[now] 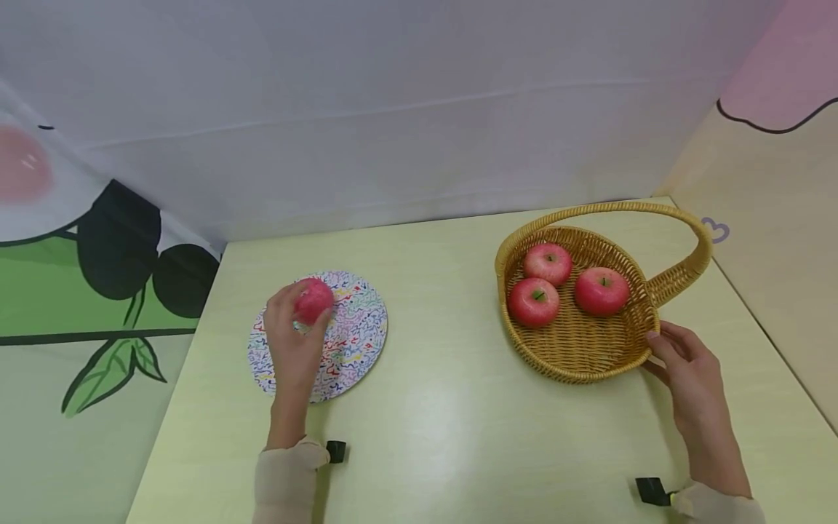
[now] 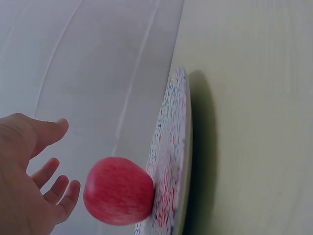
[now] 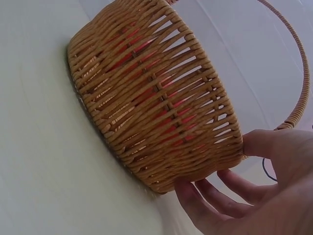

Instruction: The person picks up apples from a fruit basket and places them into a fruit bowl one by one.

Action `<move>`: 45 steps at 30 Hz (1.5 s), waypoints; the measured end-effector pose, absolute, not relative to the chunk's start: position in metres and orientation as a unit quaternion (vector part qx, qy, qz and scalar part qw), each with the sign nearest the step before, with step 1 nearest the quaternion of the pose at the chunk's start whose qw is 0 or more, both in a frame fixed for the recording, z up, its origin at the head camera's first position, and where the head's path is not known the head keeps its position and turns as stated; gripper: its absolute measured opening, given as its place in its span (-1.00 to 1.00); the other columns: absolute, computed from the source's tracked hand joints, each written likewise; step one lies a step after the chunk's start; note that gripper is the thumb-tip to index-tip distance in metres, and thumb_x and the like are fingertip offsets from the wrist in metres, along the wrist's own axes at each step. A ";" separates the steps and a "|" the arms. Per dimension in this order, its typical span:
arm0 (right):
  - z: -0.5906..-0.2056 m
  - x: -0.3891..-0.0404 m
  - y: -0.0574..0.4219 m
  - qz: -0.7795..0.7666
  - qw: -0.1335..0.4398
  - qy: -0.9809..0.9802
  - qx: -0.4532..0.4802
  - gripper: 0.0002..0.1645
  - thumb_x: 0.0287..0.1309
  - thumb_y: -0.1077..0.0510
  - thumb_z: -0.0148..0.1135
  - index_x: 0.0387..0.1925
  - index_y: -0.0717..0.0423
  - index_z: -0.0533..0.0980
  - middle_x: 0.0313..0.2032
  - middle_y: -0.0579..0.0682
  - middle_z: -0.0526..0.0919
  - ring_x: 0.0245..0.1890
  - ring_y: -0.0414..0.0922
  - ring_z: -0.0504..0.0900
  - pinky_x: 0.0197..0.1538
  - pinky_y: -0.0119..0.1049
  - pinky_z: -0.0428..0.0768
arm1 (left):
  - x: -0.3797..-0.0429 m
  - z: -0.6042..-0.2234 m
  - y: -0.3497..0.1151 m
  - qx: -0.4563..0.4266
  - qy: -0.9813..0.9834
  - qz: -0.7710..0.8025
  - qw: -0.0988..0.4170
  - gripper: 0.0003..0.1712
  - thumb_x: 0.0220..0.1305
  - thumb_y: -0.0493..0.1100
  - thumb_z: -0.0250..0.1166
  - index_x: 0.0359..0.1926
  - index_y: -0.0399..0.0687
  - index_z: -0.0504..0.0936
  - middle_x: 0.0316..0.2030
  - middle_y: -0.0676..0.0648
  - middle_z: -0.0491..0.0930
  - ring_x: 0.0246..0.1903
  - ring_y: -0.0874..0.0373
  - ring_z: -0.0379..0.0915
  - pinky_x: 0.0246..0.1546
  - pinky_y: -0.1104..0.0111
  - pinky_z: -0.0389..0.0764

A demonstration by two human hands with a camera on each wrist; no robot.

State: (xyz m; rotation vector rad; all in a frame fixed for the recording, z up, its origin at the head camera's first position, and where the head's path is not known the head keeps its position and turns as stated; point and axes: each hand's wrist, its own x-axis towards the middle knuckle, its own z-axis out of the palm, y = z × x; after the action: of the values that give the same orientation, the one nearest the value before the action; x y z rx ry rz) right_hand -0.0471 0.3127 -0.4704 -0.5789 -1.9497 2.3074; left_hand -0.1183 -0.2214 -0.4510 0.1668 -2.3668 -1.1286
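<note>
A red apple (image 1: 314,301) lies on a round plate (image 1: 361,331) with a multicoloured squiggle pattern, at the left of the table. My left hand (image 1: 294,353) is over the plate beside this apple. In the left wrist view a gap shows between the spread fingers and the apple (image 2: 119,191), which touches the plate (image 2: 171,132). On the right stands a wicker basket (image 1: 583,353) with a tall handle, holding three apples (image 1: 601,291). My right hand (image 1: 695,375) grips the basket's near right side, thumb at the rim and fingers against the outer wall (image 3: 146,107).
The pale table (image 1: 445,407) spans the space between plate and basket. A white cloth wall (image 1: 406,160) rises along its back edge. Printed panels flank the table, with a green leaf drawing (image 1: 111,371) on the left one.
</note>
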 end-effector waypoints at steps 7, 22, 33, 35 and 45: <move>-0.470 -0.054 0.321 0.736 0.013 -0.651 -0.183 -0.71 0.44 0.05 0.28 0.11 -0.03 0.51 -0.12 -0.40 0.70 -0.14 -0.46 0.68 -0.19 -0.57 0.69 | -0.118 -0.446 -0.208 0.009 -0.868 -0.432 0.247 -0.35 0.20 -0.31 0.54 0.31 -0.04 0.57 0.36 -0.14 0.44 0.40 -0.02 0.32 0.20 -0.12 0.66; -0.475 -0.062 0.339 0.772 -0.023 -0.621 -0.133 -0.83 0.51 0.12 0.19 -0.02 -0.12 0.66 -0.13 -0.29 0.69 -0.19 -0.35 0.69 -0.17 -0.50 0.71 | -0.120 -0.444 -0.179 -0.054 -0.879 -0.435 0.188 -0.36 0.23 -0.27 0.52 0.32 0.02 0.57 0.33 -0.10 0.48 0.36 -0.01 0.35 0.13 0.20 0.61; -0.473 -0.061 0.336 0.770 -0.020 -0.626 -0.123 -0.82 0.50 0.13 0.19 0.00 -0.11 0.65 -0.15 -0.31 0.74 -0.20 -0.35 0.72 -0.18 -0.51 0.70 | -0.116 -0.439 -0.152 -0.111 -0.880 -0.428 0.172 -0.34 0.21 -0.26 0.53 0.33 0.03 0.57 0.34 -0.11 0.46 0.40 -0.03 0.32 0.15 -0.05 0.65; -0.473 -0.061 0.336 0.770 -0.018 -0.626 -0.123 -0.83 0.50 0.14 0.19 0.00 -0.12 0.64 -0.16 -0.31 0.75 -0.21 -0.36 0.72 -0.19 -0.51 0.70 | -0.115 -0.437 -0.147 -0.119 -0.879 -0.432 0.166 -0.34 0.21 -0.26 0.54 0.33 0.02 0.57 0.35 -0.10 0.45 0.39 -0.03 0.32 0.16 -0.05 0.64; -0.472 -0.061 0.337 0.765 -0.024 -0.629 -0.135 -0.82 0.50 0.11 0.20 0.02 -0.15 0.63 -0.18 -0.33 0.77 -0.20 -0.37 0.71 -0.21 -0.51 0.66 | -0.109 -0.427 -0.116 -0.187 -0.871 -0.435 0.130 -0.32 0.24 -0.24 0.52 0.36 0.06 0.53 0.36 -0.06 0.43 0.39 -0.01 0.30 0.24 0.05 0.55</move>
State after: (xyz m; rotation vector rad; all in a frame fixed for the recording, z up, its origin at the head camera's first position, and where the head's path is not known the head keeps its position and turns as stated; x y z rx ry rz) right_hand -0.0610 0.3367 -0.4720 -0.4323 -2.0069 2.4415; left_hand -0.1093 -0.1160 -0.4267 -0.5422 -2.5322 -1.2629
